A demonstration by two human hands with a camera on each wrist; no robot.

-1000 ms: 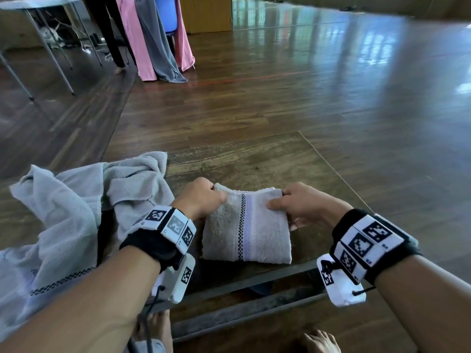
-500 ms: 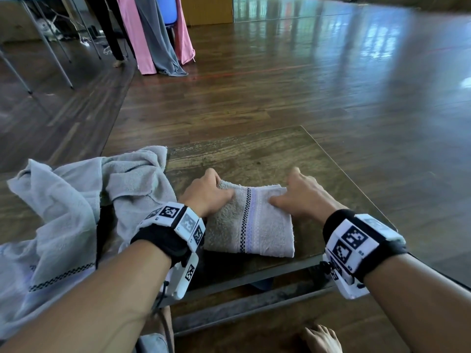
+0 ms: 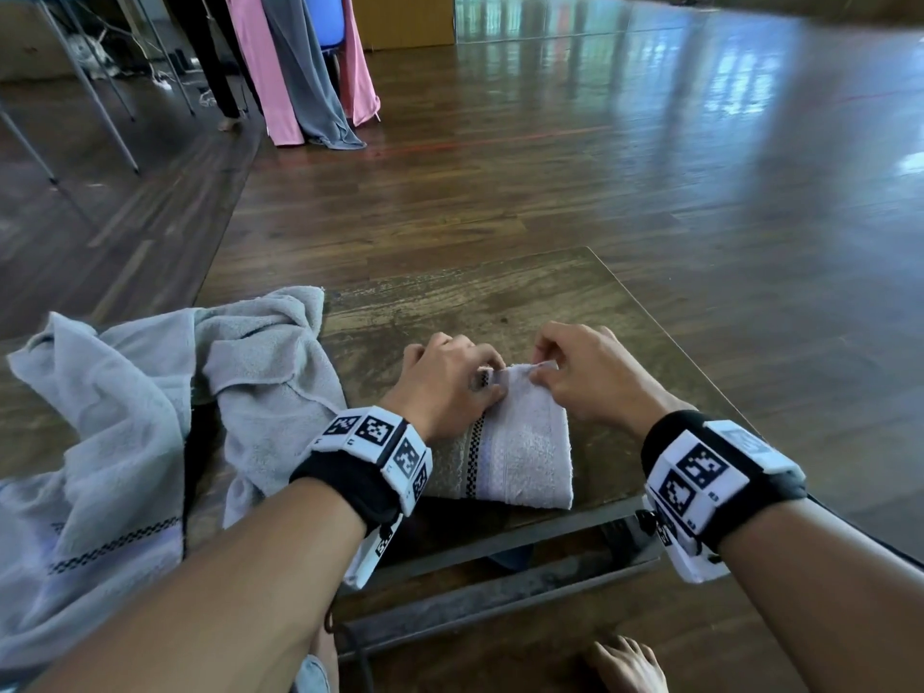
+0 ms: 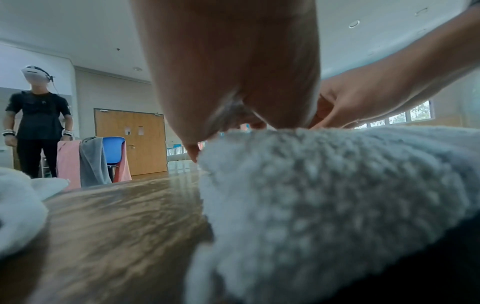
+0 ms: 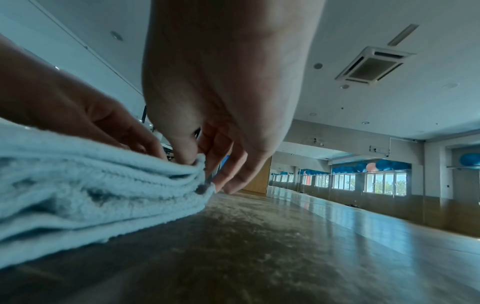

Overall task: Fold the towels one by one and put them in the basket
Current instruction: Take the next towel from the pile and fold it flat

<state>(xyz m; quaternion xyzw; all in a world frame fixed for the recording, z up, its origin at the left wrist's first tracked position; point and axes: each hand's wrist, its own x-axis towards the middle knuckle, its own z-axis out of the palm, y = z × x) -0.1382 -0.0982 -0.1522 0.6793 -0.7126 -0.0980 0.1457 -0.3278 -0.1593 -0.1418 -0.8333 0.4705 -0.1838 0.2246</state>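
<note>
One low wooden table (image 3: pixel 500 302) bears a loose heap of grey towels (image 3: pixel 150 407) at its left and a folded towel (image 3: pixel 520 457) near its front edge, whose far edge the left hand (image 3: pixel 445 382) and right hand (image 3: pixel 585 377) pinch.

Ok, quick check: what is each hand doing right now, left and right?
Left hand: fingers curled, pinching the far edge of the folded towel.
Right hand: thumb and fingers pinching the same towel's far corner.

Both hands (image 3: pixel 445 380) (image 3: pixel 587 375) pinch the folded towel's (image 3: pixel 520 452) far edge.
</note>
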